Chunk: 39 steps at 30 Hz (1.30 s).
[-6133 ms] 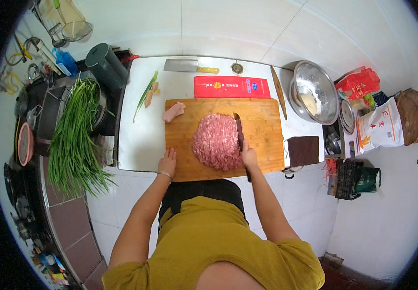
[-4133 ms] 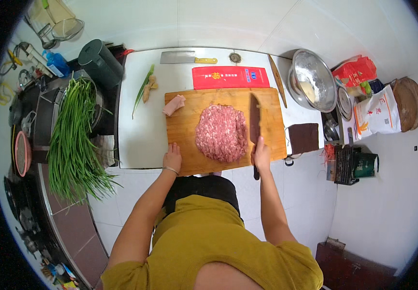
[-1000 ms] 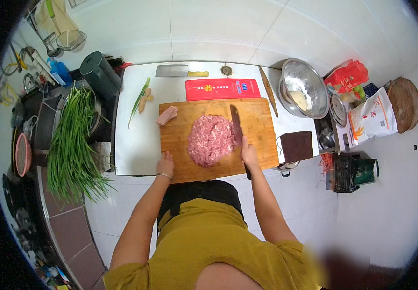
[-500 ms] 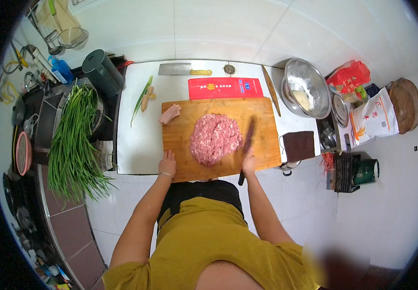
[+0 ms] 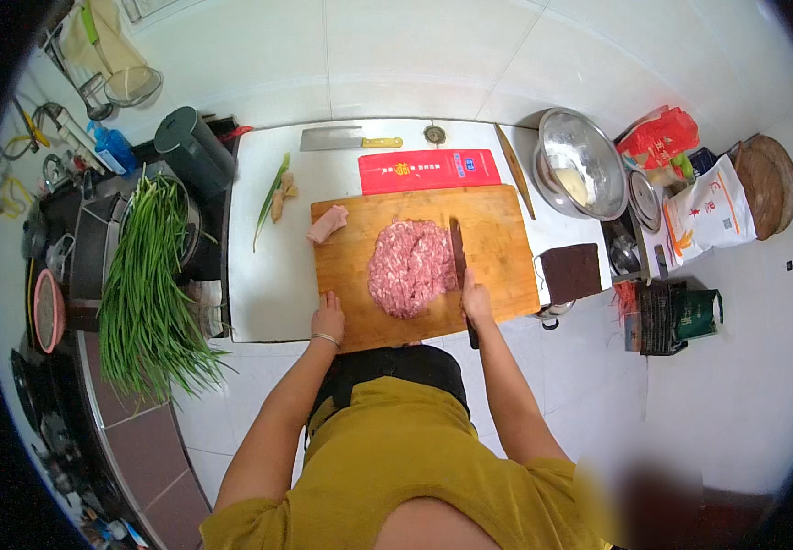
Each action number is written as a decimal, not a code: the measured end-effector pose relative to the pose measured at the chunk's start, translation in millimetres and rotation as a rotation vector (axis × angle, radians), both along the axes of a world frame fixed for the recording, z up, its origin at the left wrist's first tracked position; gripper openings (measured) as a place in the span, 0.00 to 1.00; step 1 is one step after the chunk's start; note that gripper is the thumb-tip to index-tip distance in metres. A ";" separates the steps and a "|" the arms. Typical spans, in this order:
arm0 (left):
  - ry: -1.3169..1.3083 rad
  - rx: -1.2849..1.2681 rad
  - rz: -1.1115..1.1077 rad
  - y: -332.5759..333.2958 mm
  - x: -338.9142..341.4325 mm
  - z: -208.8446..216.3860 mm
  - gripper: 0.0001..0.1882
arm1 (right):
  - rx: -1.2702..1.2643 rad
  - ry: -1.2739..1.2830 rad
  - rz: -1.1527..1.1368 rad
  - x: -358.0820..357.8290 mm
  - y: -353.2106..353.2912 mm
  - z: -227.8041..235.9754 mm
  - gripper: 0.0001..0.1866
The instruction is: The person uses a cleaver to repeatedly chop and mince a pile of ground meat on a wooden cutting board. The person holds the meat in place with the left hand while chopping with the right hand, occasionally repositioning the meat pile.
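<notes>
On the wooden cutting board (image 5: 497,247) lies a flattened mound of minced meat (image 5: 407,270). My right hand (image 5: 476,302) is closed round the dark handle of a knife (image 5: 458,257). The narrow blade points away from me and is at the right edge of the mince. My left hand (image 5: 328,319) lies on the board's near left part with its fingers stretched out, holding nothing. A pale pink piece of meat or skin (image 5: 328,224) sits at the board's far left corner.
Behind the board are a red packet (image 5: 428,171) and a cleaver (image 5: 341,138). Ginger (image 5: 283,196) and a scallion (image 5: 271,203) lie left. A metal bowl (image 5: 568,137) with dough stands right, near a dark cloth (image 5: 570,273). Long green chives (image 5: 149,293) hang over the left edge.
The knife, blurred and to the right of the mince before, has moved left and now meets its edge. The left hand stays on the board. The whole view has shifted slightly.
</notes>
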State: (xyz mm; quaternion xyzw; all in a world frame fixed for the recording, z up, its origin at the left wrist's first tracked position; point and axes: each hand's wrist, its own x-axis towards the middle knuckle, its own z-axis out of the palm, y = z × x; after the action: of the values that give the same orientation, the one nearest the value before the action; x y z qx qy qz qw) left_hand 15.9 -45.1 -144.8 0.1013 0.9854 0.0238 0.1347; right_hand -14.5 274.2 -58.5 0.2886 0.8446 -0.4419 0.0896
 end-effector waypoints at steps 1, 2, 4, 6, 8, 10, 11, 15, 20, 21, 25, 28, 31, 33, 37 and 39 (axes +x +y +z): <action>-0.025 0.022 0.011 2.5 5.5 1.9 0.20 | -0.152 -0.094 -0.005 1.9 -4.6 34.9 0.38; -0.047 0.067 0.071 2.2 7.9 -9.0 0.20 | -0.120 -0.022 0.014 2.8 -9.9 51.4 0.37; -0.080 0.147 0.188 -3.7 5.5 -37.9 0.20 | -0.067 0.130 0.049 0.1 -28.0 66.4 0.37; -0.053 0.031 0.040 0.3 1.3 -7.5 0.21 | 0.084 0.110 0.095 -3.8 -37.5 11.8 0.34; -0.063 -0.021 -0.023 4.3 2.3 13.3 0.22 | 0.157 -0.106 0.222 -9.3 -53.0 -13.5 0.34; -0.107 -0.012 -0.006 1.1 2.9 20.6 0.22 | 0.155 0.066 0.125 -20.1 -47.6 -16.1 0.38; -0.083 -0.015 -0.011 -2.2 3.5 15.9 0.22 | 0.132 -0.030 0.177 -25.7 -45.4 6.5 0.37; -0.092 0.035 0.004 4.5 3.9 26.1 0.22 | -0.013 0.028 0.151 -14.2 -40.2 52.7 0.36; -0.048 0.026 0.003 1.5 2.7 14.2 0.21 | 0.332 0.293 0.134 8.0 -58.0 -48.4 0.41; -0.066 0.023 0.008 2.5 0.7 22.1 0.20 | 0.264 0.207 0.198 1.2 -44.8 -47.9 0.41; -0.080 0.038 0.033 1.5 5.8 9.3 0.21 | 0.082 0.120 0.254 -4.4 -38.5 26.7 0.38; -0.070 0.009 0.004 1.7 4.3 16.7 0.21 | 0.043 0.091 0.173 6.8 -57.1 52.2 0.36; -0.084 -0.015 -0.008 2.8 -1.1 20.3 0.21 | 0.429 0.149 0.175 15.8 -66.5 -31.5 0.39; -0.095 0.009 -0.006 1.6 -1.9 30.7 0.21 | 0.313 0.084 0.219 6.3 -54.1 -25.1 0.40; -0.169 0.149 0.157 -1.5 2.0 -2.5 0.24 | 0.015 0.073 0.244 10.6 -56.7 61.7 0.36; -0.079 0.068 0.055 -0.4 4.2 0.3 0.22 | 0.003 0.139 0.147 18.4 -62.8 55.1 0.35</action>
State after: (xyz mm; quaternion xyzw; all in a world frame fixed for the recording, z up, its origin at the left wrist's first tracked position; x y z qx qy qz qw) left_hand 20.1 -45.5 -144.5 0.0779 0.9804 0.0647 0.1691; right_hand 3.9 211.4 -3.4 0.1947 0.8684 -0.4519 0.0623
